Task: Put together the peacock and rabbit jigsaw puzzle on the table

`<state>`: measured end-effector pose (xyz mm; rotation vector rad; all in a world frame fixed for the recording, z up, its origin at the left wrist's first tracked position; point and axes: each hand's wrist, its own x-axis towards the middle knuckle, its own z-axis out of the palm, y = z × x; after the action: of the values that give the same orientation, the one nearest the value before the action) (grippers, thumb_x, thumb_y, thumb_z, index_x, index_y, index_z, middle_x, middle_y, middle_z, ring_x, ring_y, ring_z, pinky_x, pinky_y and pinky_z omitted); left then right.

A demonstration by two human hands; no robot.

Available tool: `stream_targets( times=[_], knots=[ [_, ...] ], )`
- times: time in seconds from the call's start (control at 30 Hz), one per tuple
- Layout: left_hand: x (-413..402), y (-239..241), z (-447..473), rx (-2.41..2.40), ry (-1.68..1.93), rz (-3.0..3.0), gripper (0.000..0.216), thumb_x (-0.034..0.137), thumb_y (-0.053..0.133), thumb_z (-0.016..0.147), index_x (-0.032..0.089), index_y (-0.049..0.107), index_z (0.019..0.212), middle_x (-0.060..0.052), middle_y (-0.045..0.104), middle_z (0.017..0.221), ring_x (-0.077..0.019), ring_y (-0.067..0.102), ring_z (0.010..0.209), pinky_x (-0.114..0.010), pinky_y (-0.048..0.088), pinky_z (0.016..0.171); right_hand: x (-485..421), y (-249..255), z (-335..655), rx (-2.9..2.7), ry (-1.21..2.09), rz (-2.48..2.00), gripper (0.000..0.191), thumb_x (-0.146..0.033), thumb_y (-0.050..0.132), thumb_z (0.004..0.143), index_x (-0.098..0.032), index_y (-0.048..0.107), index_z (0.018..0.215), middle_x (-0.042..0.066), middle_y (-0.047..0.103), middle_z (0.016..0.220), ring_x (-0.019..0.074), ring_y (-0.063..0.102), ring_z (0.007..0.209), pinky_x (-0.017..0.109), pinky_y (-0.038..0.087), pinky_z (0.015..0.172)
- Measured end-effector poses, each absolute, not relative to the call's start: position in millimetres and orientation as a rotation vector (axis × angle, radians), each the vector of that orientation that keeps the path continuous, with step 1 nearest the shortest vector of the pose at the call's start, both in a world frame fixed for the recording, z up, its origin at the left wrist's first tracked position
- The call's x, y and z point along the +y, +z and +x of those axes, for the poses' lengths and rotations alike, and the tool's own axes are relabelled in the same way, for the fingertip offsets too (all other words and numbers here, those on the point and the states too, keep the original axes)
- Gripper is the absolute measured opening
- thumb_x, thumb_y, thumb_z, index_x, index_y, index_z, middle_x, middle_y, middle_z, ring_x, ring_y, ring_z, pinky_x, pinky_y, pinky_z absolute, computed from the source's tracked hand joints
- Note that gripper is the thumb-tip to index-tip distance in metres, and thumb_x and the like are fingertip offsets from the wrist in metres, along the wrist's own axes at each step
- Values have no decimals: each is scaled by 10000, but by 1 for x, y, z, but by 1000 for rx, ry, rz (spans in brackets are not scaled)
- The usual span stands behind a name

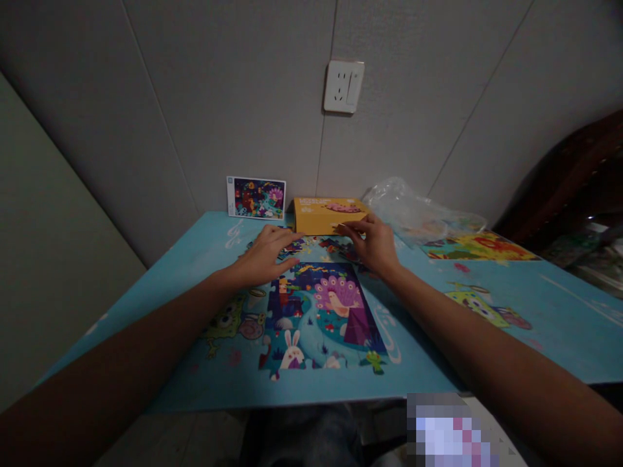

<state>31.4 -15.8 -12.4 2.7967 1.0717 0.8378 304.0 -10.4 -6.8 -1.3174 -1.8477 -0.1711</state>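
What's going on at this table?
A person is handling a jigsaw puzzle, which lies partly joined on the blue tabletop. Their right hand seems to pinch a small piece in front of the yellow box. Their left hand, fingers outstretched, is over the loose pieces beyond the joined part; whether it touches them is hard to tell. A picture card with a similar scene stands against the wall.

**Both arms stretched forward**

The left hand (267,255) is palm down, fingers extended, thumb spread apart beside them. The right hand (376,243) pinches — thumb and forefinger tips together, knuckles bent above, wrist behind the fingers.
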Motion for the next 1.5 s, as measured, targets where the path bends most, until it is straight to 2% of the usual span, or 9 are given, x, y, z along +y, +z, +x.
stream_targets(
  times=[0.1,0.17,0.3,0.57,0.77,0.93,1.13,1.3,1.5],
  knots=[
    [-23,-9,34,916,777,2771,689,359,593,898,200,315,1508,-105,599,1240,-264,421,1237,-442,393,1060,-20,-5,293,-1980,-9,-1089,218,-294,602,904,-189,777,979,84,705,812,189,617,742,315,466,718],
    [-25,-8,35,836,727,2785,690,348,579,910,230,283,1523,-108,567,1263,-252,442,1246,-429,400,1064,-25,-6,286,-2032,66,-975,197,-279,610,898,-207,777,973,80,725,831,188,634,772,307,474,732],
    [-25,-8,34,793,790,2807,558,298,538,929,270,406,1470,-118,515,1292,-245,487,1238,-432,414,1065,-31,-7,281,-2050,151,-888,222,-234,599,882,-203,772,1018,83,730,837,173,643,755,292,479,712],
    [-24,-7,34,827,977,2780,430,266,561,900,224,574,1328,-132,547,1253,-253,543,1188,-460,463,1026,-34,-5,285,-2102,204,-892,252,-205,571,847,-177,778,987,78,723,779,157,635,675,272,452,637],
    [-24,-6,36,787,1153,2725,319,375,660,856,174,653,1104,-106,618,1095,-221,601,1050,-403,520,917,-34,-8,282,-2170,325,-825,229,-167,584,796,-168,771,929,85,752,867,174,668,766,287,491,702],
    [-26,-2,36,807,1402,2737,129,260,596,896,162,679,907,-49,610,848,-166,593,845,-314,511,779,-31,-8,282,-2176,252,-851,185,-190,596,806,-155,767,867,77,712,770,167,626,724,295,473,693],
    [-28,-1,34,743,1090,2832,203,208,513,929,173,616,1101,-63,606,940,-169,586,887,-308,492,796,-35,-5,277,-2125,319,-912,268,-321,624,850,-154,712,1041,56,683,815,139,580,686,268,450,660],
    [-27,-4,36,765,1085,2756,245,252,550,929,181,541,1163,-47,632,935,-186,602,941,-331,487,840,-38,-6,270,-2265,358,-922,163,-294,623,860,-159,713,843,36,658,729,131,560,663,248,408,638],
    [-26,-3,35,841,1054,2702,201,260,569,914,171,579,1095,-26,652,855,-193,603,954,-326,472,851,-37,-9,269,-2209,575,-1034,181,-312,631,848,-141,686,819,15,657,678,112,557,587,230,408,591]
  ],
)
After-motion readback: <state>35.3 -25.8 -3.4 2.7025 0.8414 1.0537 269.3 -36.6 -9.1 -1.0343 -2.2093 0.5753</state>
